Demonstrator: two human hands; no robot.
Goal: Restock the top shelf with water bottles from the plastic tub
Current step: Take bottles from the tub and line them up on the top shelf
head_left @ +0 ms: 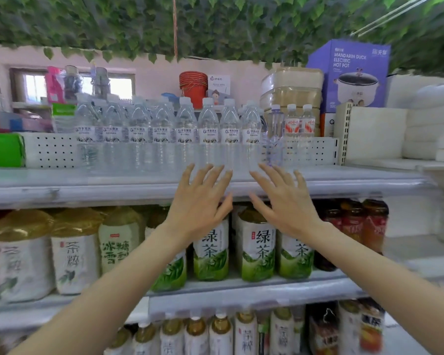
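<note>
A row of several clear water bottles (164, 134) with white caps and white labels stands along the top shelf (87, 185). My left hand (200, 203) and my right hand (285, 201) are raised side by side in front of the shelf's front edge, fingers spread and straight, holding nothing. Their fingertips reach up to the bottoms of the rightmost bottles (250, 134), just short of them. The plastic tub is out of view.
Right of the row stand a purple-tinted bottle (276, 131) and two small red-labelled bottles (299, 121). A perforated white divider (51, 151) backs the shelf. Large tea bottles (210, 249) fill the shelf below. A hot pot box (354, 75) and red buckets (192, 85) sit behind.
</note>
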